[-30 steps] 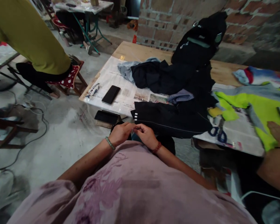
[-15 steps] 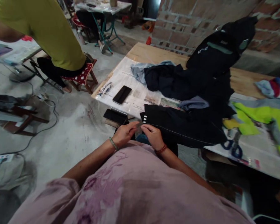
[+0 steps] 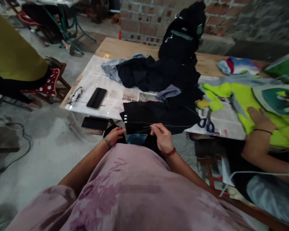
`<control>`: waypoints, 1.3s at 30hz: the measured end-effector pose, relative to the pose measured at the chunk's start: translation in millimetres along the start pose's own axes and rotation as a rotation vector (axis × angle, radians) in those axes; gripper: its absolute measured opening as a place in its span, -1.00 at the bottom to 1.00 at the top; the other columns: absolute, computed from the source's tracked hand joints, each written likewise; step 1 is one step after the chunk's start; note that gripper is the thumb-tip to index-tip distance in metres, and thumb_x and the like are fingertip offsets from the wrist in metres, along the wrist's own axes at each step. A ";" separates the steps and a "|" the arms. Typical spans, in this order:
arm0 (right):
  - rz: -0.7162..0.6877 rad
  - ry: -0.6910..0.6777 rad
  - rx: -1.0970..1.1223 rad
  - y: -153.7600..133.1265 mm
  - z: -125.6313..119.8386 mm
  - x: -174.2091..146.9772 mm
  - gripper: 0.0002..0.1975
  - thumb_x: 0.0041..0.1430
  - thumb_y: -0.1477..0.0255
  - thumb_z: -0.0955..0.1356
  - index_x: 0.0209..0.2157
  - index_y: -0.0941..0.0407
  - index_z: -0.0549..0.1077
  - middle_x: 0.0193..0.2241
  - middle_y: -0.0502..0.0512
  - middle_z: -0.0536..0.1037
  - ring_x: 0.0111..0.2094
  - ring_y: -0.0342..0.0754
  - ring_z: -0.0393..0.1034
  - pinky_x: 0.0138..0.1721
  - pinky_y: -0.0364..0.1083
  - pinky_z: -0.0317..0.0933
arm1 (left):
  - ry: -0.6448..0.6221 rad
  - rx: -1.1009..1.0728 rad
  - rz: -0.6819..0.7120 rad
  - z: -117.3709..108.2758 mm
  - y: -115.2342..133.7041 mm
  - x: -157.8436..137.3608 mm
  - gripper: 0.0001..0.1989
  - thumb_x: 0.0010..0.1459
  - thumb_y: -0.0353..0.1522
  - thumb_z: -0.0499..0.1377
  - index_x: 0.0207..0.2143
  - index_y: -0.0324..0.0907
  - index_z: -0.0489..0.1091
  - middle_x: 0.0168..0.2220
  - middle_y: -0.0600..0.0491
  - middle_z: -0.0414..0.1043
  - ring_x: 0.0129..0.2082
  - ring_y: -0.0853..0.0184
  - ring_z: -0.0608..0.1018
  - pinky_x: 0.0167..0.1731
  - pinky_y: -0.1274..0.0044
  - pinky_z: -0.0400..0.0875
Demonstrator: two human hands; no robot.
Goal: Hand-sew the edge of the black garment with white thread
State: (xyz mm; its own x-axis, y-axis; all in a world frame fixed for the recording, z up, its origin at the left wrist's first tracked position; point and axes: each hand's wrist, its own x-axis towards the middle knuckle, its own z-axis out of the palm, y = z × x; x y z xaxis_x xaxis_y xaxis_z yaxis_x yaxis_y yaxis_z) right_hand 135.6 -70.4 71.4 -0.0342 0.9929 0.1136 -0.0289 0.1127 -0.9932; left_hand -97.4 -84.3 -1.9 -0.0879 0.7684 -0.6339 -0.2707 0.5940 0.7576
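Observation:
My right hand (image 3: 162,136) is closed in a pinch over the near edge of a black cloth piece (image 3: 159,114). Thin pale thread (image 3: 144,130) shows at its fingertips; whether a needle is there is too fine to tell. Lower left, my left hand (image 3: 114,135) rests close to my lap, apart from the right, its fingers stretched towards the cloth's corner. That cloth lies at the table's front edge, with a light line running along it and small white marks (image 3: 125,118) at its left end.
A phone (image 3: 96,98) and glasses (image 3: 75,95) lie on the newspaper-covered table (image 3: 86,77). Behind are dark clothes (image 3: 144,72) and a black backpack (image 3: 180,38). Blue-handled scissors (image 3: 206,123) lie right. A co-worker's hand (image 3: 261,120) touches a yellow-grey garment (image 3: 240,96) beside an iron (image 3: 274,98).
My hands were together at the fingertips and are now apart, the right one over the black cloth. The view has swung right, bringing in the co-worker's arm and the iron.

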 end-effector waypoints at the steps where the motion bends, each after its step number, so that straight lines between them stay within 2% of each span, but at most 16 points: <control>1: -0.017 0.027 -0.015 1.0 -3.1 -0.6 -0.86 0.03 0.33 0.33 -0.40 0.08 0.49 -0.43 -0.02 0.39 -0.48 -0.23 0.27 -0.42 -0.16 0.19 | -0.062 0.021 -0.028 4.8 -0.7 4.8 -0.55 -0.25 -0.28 0.34 -0.26 -0.25 0.36 -0.18 -0.07 0.38 -0.19 0.27 0.41 -0.29 0.49 0.30; 3: -0.053 0.083 -0.040 1.8 -9.1 -1.0 -0.88 0.02 0.35 0.34 -0.42 0.08 0.49 -0.37 0.01 0.41 -0.36 -0.17 0.31 -0.33 -0.14 0.22 | -0.172 0.032 -0.073 13.6 -2.7 13.2 -0.55 -0.26 -0.29 0.35 -0.26 -0.23 0.37 -0.21 -0.05 0.42 -0.24 0.29 0.44 -0.30 0.49 0.29; 5: -0.071 0.124 -0.030 0.7 -14.9 -0.3 -0.90 0.01 0.37 0.35 -0.43 0.08 0.49 -0.33 0.03 0.42 -0.26 -0.14 0.32 -0.24 -0.11 0.23 | -0.229 0.005 -0.102 20.6 -5.0 19.7 -0.56 -0.26 -0.32 0.36 -0.26 -0.22 0.37 -0.23 -0.04 0.44 -0.29 0.31 0.45 -0.32 0.50 0.29; 10: 0.033 0.177 0.270 -6.4 -23.5 8.3 -0.91 0.00 0.36 0.36 -0.44 0.08 0.44 -0.36 0.01 0.50 -0.17 -0.09 0.37 -0.14 -0.05 0.22 | -0.229 -0.062 -0.134 27.3 -4.6 22.0 -0.69 -0.22 -0.42 0.34 -0.36 -0.29 0.37 -0.33 -0.04 0.46 -0.38 0.34 0.49 -0.40 0.53 0.34; 14: 0.196 0.136 0.548 -13.3 -23.6 19.8 -0.87 -0.03 0.32 0.37 -0.44 0.06 0.37 -0.46 -0.07 0.50 -0.28 -0.11 0.43 -0.18 -0.03 0.27 | -0.307 -0.069 -0.186 26.1 7.9 5.6 -0.74 -0.15 -0.40 0.31 -0.40 -0.31 0.33 -0.48 -0.04 0.46 -0.48 0.30 0.52 -0.43 0.46 0.41; 16: 0.278 0.098 0.578 -15.6 -21.1 23.7 -0.85 -0.03 0.30 0.37 -0.44 0.06 0.35 -0.54 -0.11 0.45 -0.47 -0.18 0.40 -0.35 -0.09 0.29 | -0.326 -0.070 -0.191 26.7 16.2 -4.8 -0.76 -0.12 -0.40 0.30 -0.42 -0.32 0.31 -0.50 -0.05 0.45 -0.55 0.34 0.51 -0.49 0.48 0.42; 19: 0.331 0.041 0.436 -14.4 -12.6 24.3 -0.83 -0.02 0.27 0.35 -0.43 0.07 0.34 -0.67 -0.16 0.30 -0.72 -0.29 0.12 -0.65 -0.21 0.09 | -0.325 -0.078 -0.198 29.9 25.9 -17.4 -0.79 -0.10 -0.42 0.27 -0.44 -0.33 0.30 -0.50 -0.05 0.45 -0.62 0.39 0.48 -0.59 0.53 0.40; 22: 0.338 -0.035 0.148 -5.5 -0.8 19.2 -0.79 -0.03 0.24 0.34 -0.44 0.10 0.36 -0.74 -0.18 0.19 -0.76 -0.30 -0.03 -0.71 -0.23 -0.10 | -0.296 -0.113 -0.206 33.7 28.6 -24.3 -0.82 -0.07 -0.44 0.25 -0.43 -0.31 0.29 -0.48 -0.05 0.44 -0.60 0.37 0.49 -0.64 0.56 0.38; 25: 0.273 -0.128 -0.138 6.7 9.6 12.6 -0.76 -0.02 0.22 0.31 -0.46 0.13 0.40 -0.72 -0.14 0.22 -0.70 -0.26 0.05 -0.66 -0.22 -0.03 | -0.261 -0.191 -0.193 36.4 25.9 -27.0 -0.79 -0.12 -0.47 0.27 -0.45 -0.27 0.25 -0.52 0.04 0.38 -0.57 0.34 0.50 -0.70 0.60 0.33; 29: 0.080 -0.211 -0.388 17.7 17.9 6.0 -0.77 0.04 0.27 0.26 -0.47 0.13 0.43 -0.60 -0.04 0.38 -0.55 -0.20 0.23 -0.50 -0.20 0.12 | -0.234 -0.224 -0.184 38.4 21.7 -28.4 -0.78 -0.13 -0.51 0.27 -0.44 -0.27 0.24 -0.53 0.08 0.34 -0.60 0.38 0.47 -0.73 0.63 0.29; 33: -0.044 -0.243 -0.486 25.1 21.3 3.2 -0.78 0.09 0.33 0.23 -0.45 0.13 0.44 -0.50 0.03 0.46 -0.45 -0.15 0.32 -0.36 -0.17 0.19 | -0.224 -0.205 -0.175 39.2 19.8 -28.6 -0.81 -0.11 -0.53 0.23 -0.43 -0.28 0.25 -0.51 0.08 0.35 -0.62 0.42 0.46 -0.74 0.64 0.27; 39: -0.114 -0.291 -0.538 37.8 24.9 3.9 -0.79 0.13 0.37 0.22 -0.41 0.11 0.45 -0.43 0.07 0.49 -0.38 -0.13 0.36 -0.29 -0.16 0.20 | -0.225 -0.201 -0.168 38.9 17.8 -27.3 -0.83 -0.10 -0.52 0.22 -0.43 -0.27 0.26 -0.54 0.10 0.33 -0.63 0.45 0.44 -0.73 0.66 0.25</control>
State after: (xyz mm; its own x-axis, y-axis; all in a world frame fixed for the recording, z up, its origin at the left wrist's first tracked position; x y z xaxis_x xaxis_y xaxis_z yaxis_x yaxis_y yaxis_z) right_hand 109.4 -63.2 34.9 -0.3335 0.9313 0.1468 0.4562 0.2957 -0.8393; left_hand -62.5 -85.5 34.9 0.1816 0.7106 -0.6798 -0.4488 0.6749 0.5857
